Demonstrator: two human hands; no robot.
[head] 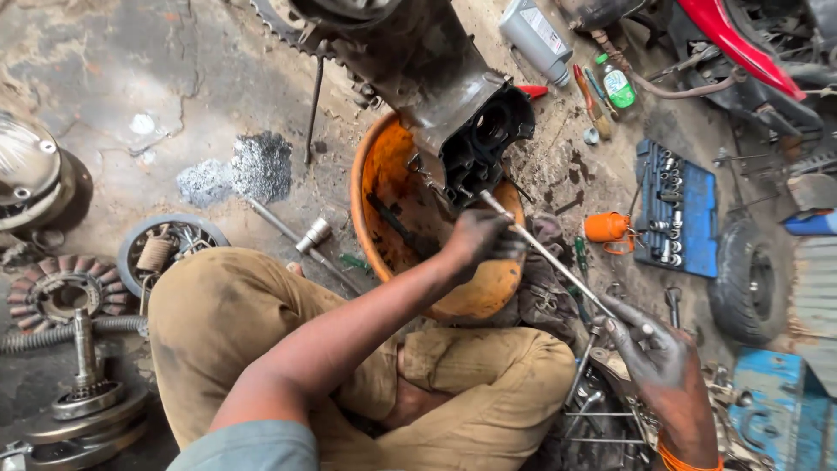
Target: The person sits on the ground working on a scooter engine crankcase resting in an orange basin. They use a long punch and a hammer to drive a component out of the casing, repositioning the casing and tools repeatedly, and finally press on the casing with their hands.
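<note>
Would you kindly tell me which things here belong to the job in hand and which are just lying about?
In use:
left hand
right hand
long rod
engine case
orange basin

Lying about:
socket set
green bottle
grey oil bottle
clutch plate
small wheel

The engine case point(462, 105) rests in the basin point(375, 174), with the socket tray point(697, 209) to its right.

place: motorcycle repair workshop | signs: oily concrete floor point(131, 70) | socket set point(676, 209) | engine parts point(65, 292)
</note>
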